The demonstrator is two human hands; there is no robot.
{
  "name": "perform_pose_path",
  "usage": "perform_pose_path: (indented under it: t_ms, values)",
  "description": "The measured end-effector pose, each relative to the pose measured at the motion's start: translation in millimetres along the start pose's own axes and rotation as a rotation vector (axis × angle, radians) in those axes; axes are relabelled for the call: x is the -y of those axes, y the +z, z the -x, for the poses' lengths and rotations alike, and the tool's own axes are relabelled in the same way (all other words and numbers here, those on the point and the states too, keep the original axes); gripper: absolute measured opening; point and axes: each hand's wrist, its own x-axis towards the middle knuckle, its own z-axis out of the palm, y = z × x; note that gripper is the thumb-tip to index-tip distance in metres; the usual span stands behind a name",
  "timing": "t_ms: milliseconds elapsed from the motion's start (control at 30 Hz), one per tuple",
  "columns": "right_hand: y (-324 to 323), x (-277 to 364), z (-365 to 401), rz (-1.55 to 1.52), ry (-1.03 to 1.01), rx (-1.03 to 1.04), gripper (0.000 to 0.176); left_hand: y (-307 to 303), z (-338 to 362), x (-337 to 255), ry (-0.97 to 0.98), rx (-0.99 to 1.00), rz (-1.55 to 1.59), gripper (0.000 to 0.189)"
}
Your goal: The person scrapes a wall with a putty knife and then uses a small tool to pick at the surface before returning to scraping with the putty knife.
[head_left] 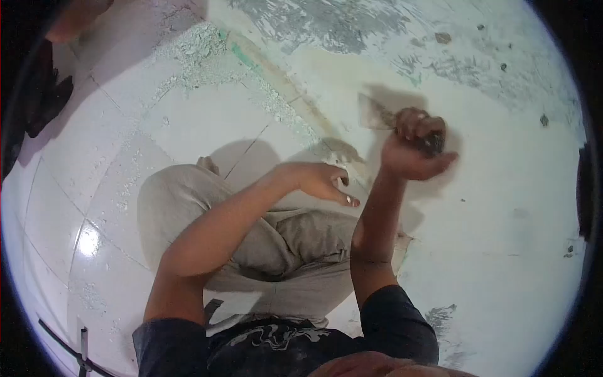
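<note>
My right hand (414, 147) is closed around the dark handle of a scraper (372, 114), held up against the white wall (490, 188). The scraper's blade points left and is slightly blurred, close over a pale patch of wall. Over my lap, my left hand (323, 183) hangs with thumb and fingers apart and nothing in it. Its shadow falls near the joint where the floor meets the wall. I sit cross-legged in light trousers (182, 207).
White-green flakes (198, 53) lie heaped and scattered along the wall's foot on the tiled floor (59, 182). Rough grey patches (339, 22) mark the wall above. Part of another person (78, 19) shows at upper left, near dark cloth (44, 94). A thin black frame (83, 363) stands at lower left.
</note>
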Motion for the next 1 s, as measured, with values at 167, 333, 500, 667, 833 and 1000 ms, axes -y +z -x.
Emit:
perform_pose_path:
  t_ms: [167,333,500,667,833,1000]
  values:
    - [20,-16,-42,0.308,-0.186,0.089,0.052,11,-7,-4,0.072,0.015,0.147,0.105]
    - [35,-23,-48,0.288,-0.276,0.119,0.039,4,-1,-6,0.129,-0.157,0.083,0.105]
    - [41,-30,-61,0.509,-0.303,0.143,0.05,-3,4,-10,0.02,-0.154,-0.265,0.104]
    - [39,-24,-54,0.396,-0.423,0.126,0.061,1,1,2,-0.103,-0.104,-0.567,0.088]
    - [34,-4,-53,0.392,-0.377,0.368,0.052,6,0,11,-0.276,-0.094,-0.585,0.064]
    - [28,-26,-69,0.505,-0.363,0.335,0.059,9,-8,22,-0.33,-0.088,-0.648,0.059]
